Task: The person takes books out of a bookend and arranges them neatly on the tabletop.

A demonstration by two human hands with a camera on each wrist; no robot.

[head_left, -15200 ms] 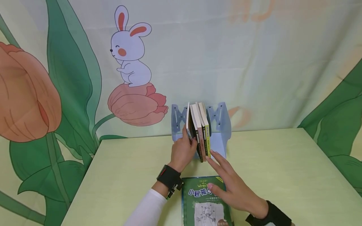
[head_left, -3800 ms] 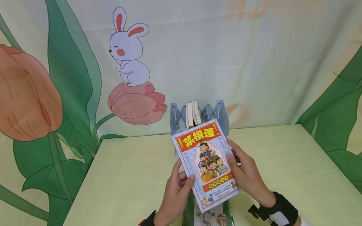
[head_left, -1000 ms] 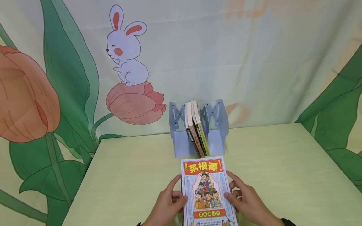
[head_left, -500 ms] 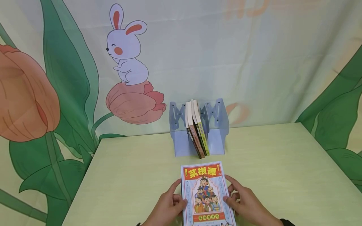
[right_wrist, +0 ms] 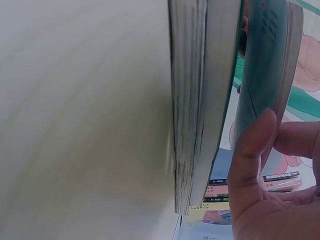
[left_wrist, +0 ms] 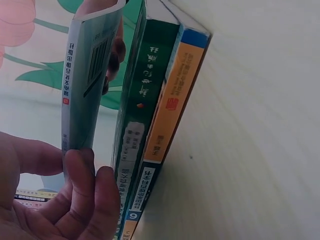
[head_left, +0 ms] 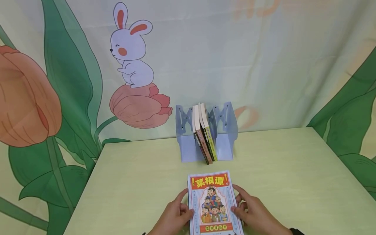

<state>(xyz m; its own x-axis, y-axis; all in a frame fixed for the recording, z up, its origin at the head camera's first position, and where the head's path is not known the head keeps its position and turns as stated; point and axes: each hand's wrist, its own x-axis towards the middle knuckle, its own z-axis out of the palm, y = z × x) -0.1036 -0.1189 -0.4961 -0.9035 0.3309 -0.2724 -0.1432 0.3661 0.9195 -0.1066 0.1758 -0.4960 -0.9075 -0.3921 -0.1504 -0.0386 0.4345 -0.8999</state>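
A thin paperback [head_left: 212, 202] with a red title band and cartoon figures is held between both hands. My left hand [head_left: 174, 213] pinches its left edge, thumb on the cover. On the opposite edge, my right hand [head_left: 255, 213] has the same kind of pinch. Both wrist views show a gap between this paperback and the stack under it. That stack has a thick green book [left_wrist: 145, 85] on top of an orange-spined book [left_wrist: 177, 95]. From the head view the paperback hides most of the stack.
Behind the paperback stands a pale blue book holder [head_left: 224, 148] with several thin books [head_left: 205, 140] leaning in it. A fabric backdrop with a printed rabbit [head_left: 132, 58] hangs at the table's [head_left: 132, 182] far edge.
Long before, my left hand was at the books in the holder; later both hands held the paperback tilted. Over the last second it has moved slightly towards me, now nearly straight.
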